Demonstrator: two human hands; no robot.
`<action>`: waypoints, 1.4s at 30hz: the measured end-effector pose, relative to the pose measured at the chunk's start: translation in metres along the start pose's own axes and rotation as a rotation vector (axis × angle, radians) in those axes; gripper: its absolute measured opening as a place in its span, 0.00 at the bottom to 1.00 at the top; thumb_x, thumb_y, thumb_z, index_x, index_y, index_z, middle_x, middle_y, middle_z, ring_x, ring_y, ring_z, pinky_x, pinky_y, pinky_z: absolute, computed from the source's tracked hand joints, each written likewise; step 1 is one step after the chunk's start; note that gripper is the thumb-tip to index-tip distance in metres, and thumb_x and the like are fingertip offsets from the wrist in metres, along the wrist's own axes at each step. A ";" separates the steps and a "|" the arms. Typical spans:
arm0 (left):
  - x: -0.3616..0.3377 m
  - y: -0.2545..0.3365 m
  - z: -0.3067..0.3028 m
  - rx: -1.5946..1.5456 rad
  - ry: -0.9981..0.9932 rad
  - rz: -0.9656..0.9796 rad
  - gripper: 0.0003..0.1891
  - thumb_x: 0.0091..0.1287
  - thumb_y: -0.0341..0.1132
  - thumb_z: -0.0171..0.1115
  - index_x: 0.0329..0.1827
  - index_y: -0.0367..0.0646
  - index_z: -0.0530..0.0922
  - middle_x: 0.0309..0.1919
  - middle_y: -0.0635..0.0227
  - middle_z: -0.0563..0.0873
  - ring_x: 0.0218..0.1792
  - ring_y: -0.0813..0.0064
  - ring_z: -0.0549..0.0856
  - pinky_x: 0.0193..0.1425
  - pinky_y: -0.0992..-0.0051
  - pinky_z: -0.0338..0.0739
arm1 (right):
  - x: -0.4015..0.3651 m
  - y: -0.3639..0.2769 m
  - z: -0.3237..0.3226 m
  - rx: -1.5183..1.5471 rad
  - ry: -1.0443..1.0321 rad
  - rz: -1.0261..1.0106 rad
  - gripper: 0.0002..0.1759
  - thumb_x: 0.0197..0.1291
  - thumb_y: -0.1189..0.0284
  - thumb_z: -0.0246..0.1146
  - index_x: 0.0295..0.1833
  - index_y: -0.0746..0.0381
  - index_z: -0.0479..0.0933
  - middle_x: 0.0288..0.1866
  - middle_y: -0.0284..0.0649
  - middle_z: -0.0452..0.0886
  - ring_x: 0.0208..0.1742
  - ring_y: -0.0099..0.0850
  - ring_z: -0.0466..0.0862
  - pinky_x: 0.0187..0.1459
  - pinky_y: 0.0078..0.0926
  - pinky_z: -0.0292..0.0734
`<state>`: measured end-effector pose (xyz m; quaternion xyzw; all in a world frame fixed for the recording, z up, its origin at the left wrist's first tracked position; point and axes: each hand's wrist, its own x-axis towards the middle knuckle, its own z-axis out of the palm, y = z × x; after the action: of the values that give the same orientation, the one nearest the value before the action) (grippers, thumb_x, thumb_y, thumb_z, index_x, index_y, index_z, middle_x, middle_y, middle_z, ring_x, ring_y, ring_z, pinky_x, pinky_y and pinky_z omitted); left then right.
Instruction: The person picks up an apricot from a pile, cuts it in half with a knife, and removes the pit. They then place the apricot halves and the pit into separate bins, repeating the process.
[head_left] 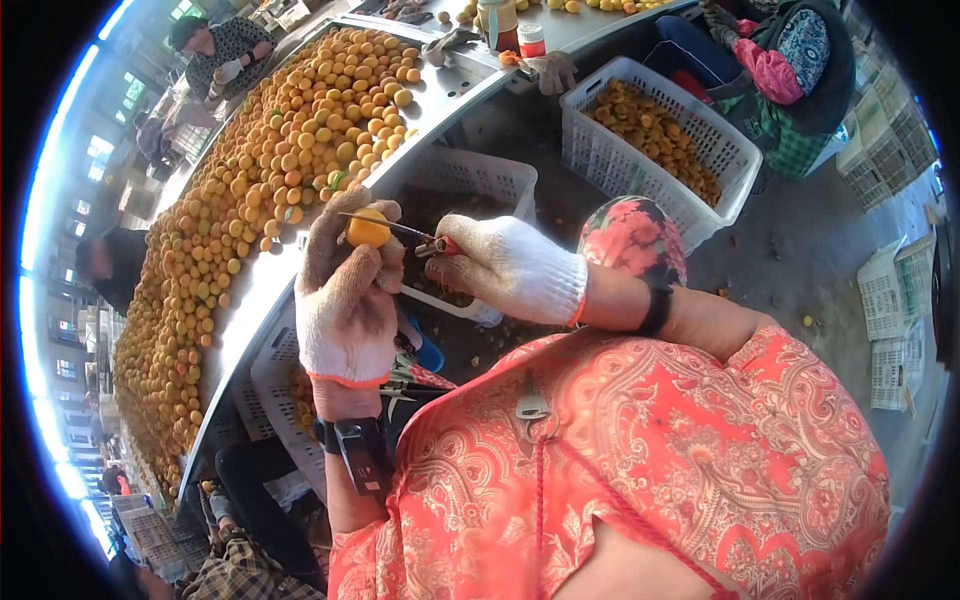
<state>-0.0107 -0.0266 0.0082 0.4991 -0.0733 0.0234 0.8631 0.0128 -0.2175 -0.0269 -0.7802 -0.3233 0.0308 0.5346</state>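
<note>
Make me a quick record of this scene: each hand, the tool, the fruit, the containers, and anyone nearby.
Left grip: gloved, holding a yellow-orange fruit
Right grip: gloved, holding a knife
Blade: lies across the fruit; depth of any cut unclear
Fruit pile: spread over a metal table
White crate: holds orange pieces, beside the table
Jar: red lid, on the table
Co-worker: patterned shirt, across the pile
</note>
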 end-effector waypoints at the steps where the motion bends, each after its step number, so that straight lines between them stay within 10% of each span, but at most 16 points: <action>1: 0.000 -0.001 0.000 -0.002 -0.003 0.001 0.26 0.62 0.22 0.63 0.66 0.32 0.72 0.52 0.51 0.83 0.38 0.75 0.81 0.38 0.80 0.73 | -0.001 0.002 0.000 -0.017 0.004 -0.002 0.13 0.71 0.67 0.61 0.45 0.66 0.71 0.32 0.51 0.80 0.36 0.43 0.85 0.37 0.36 0.77; 19: -0.005 -0.014 0.016 0.328 0.151 0.112 0.28 0.66 0.21 0.56 0.72 0.32 0.65 0.47 0.54 0.83 0.34 0.83 0.76 0.37 0.86 0.70 | -0.008 0.014 0.014 -0.204 0.083 -0.033 0.16 0.69 0.62 0.60 0.44 0.65 0.70 0.29 0.54 0.83 0.35 0.55 0.85 0.33 0.48 0.79; 31: 0.003 -0.058 -0.002 -0.406 0.049 -0.159 0.25 0.75 0.49 0.58 0.65 0.37 0.74 0.50 0.56 0.81 0.50 0.62 0.81 0.58 0.61 0.77 | -0.005 0.016 0.025 -0.240 0.178 0.000 0.15 0.68 0.66 0.61 0.49 0.66 0.69 0.31 0.56 0.82 0.34 0.55 0.84 0.30 0.48 0.77; 42: -0.003 -0.063 0.026 -0.316 0.163 -0.125 0.20 0.75 0.45 0.60 0.58 0.37 0.77 0.51 0.53 0.85 0.51 0.59 0.83 0.60 0.60 0.79 | -0.007 0.014 0.020 -0.183 0.138 0.083 0.17 0.68 0.65 0.60 0.52 0.67 0.69 0.30 0.57 0.82 0.35 0.56 0.84 0.32 0.50 0.77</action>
<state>-0.0095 -0.0803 -0.0341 0.3574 0.0254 -0.0018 0.9336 0.0064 -0.2083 -0.0491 -0.8387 -0.2546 -0.0303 0.4805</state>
